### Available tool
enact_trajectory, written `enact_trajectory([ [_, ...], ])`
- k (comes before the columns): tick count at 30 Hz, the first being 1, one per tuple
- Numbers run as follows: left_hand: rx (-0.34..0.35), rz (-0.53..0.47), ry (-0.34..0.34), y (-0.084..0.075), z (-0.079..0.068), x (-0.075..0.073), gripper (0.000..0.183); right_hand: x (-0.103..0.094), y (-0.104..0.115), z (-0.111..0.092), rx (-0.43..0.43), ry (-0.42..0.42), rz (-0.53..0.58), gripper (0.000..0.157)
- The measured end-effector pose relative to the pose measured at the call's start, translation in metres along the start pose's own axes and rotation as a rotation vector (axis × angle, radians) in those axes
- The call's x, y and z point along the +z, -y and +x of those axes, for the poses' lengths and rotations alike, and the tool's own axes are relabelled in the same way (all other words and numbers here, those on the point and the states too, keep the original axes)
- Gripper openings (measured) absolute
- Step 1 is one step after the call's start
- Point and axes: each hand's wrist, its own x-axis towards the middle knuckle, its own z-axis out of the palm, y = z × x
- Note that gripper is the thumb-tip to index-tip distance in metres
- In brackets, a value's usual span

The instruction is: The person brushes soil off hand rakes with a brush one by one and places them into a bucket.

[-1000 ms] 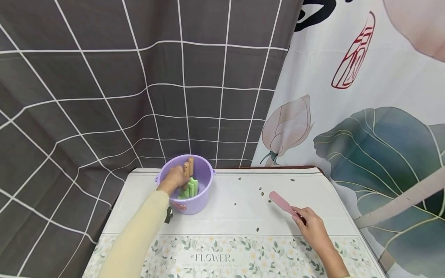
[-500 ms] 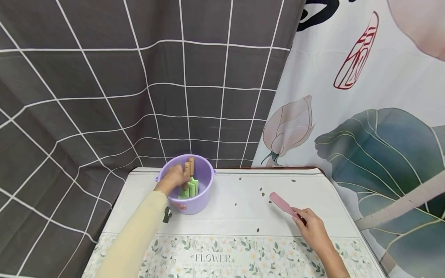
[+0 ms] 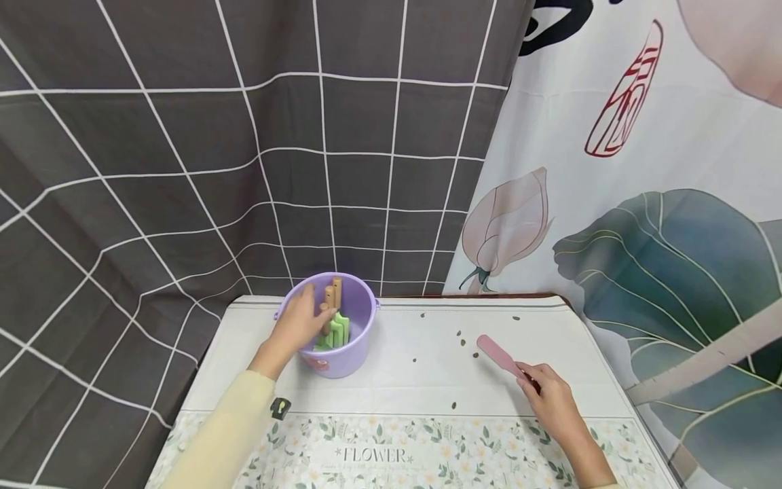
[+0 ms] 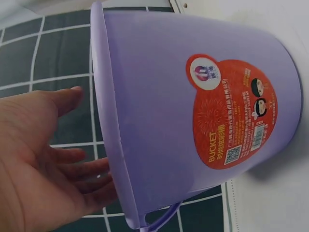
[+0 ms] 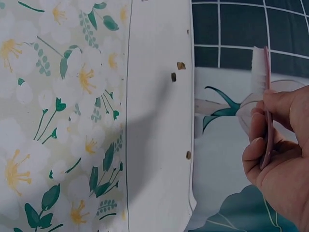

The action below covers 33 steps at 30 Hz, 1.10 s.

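Observation:
A purple bucket stands at the back left of the table, with a red label on its side in the left wrist view. Inside lean small garden tools with green heads and wooden handles. My left hand is over the bucket's left rim, thumb and fingers apart, its fingertips beside the tools. In the left wrist view that hand shows a bare palm at the bucket's mouth. My right hand grips a pink brush by its handle, raised over the table; its white bristles show in the right wrist view.
Several small dark bits lie scattered on the white tabletop. A flower-printed band crosses the table's front. A dark gridded curtain and a floral curtain hang behind.
My left hand has loosened from the tools and drawn back up a little toward me, its fingers spreading. The right hand and the brush have barely moved.

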Motion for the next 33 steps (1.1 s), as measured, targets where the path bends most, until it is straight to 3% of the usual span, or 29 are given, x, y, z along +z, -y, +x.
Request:
enact_trajectory([
  [8,0.129,0.032,-0.089,-0.006,-0.034,0.001,0.085,0.006,-0.003,0.001,-0.010,-0.004,-0.005,0.031],
  [13,0.219,0.066,-0.136,-0.011,-0.053,0.006,0.090,0.011,-0.007,0.000,0.018,0.035,-0.007,0.031],
  [18,0.319,0.115,-0.169,-0.014,-0.066,0.011,0.093,0.014,-0.008,-0.002,0.075,0.079,-0.006,0.033],
  [22,0.358,0.160,-0.177,-0.016,-0.074,0.016,0.091,0.019,-0.011,-0.004,0.096,0.081,-0.020,0.034],
  [26,0.431,0.175,-0.214,-0.016,-0.080,0.023,0.087,0.024,-0.010,-0.007,0.094,0.064,-0.042,0.035],
  [33,0.632,0.135,-0.289,-0.012,-0.095,0.049,0.080,0.030,-0.006,-0.014,0.069,0.020,-0.055,0.035],
])
